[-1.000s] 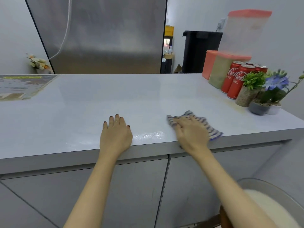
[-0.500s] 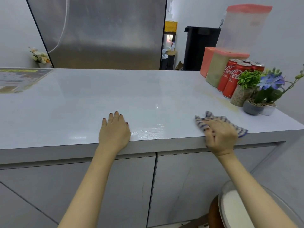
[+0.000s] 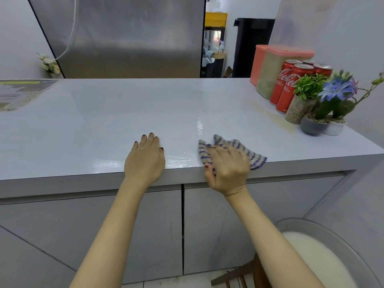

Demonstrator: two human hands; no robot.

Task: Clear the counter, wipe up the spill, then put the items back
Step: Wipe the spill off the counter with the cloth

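My right hand (image 3: 227, 167) presses a blue-and-grey striped cloth (image 3: 239, 149) flat on the white counter (image 3: 145, 113), right at its front edge. A wet, shiny smear (image 3: 180, 160) lies between my two hands. My left hand (image 3: 145, 161) rests palm down with its fingers spread on the counter edge and holds nothing. Pushed to the far right of the counter stand red cola cans (image 3: 291, 86), pink-lidded containers (image 3: 270, 71) and small potted plants (image 3: 324, 104).
A steel fridge (image 3: 124, 36) stands behind the counter. A printed sheet (image 3: 18, 92) lies at the counter's far left. Below right, a bowl of white liquid (image 3: 324, 258) sits on a wooden stool (image 3: 239, 275). Grey cabinet doors (image 3: 145, 225) are under the counter.
My right hand slid the cloth right along the front edge, then back left toward my left hand. My left hand stayed in place.
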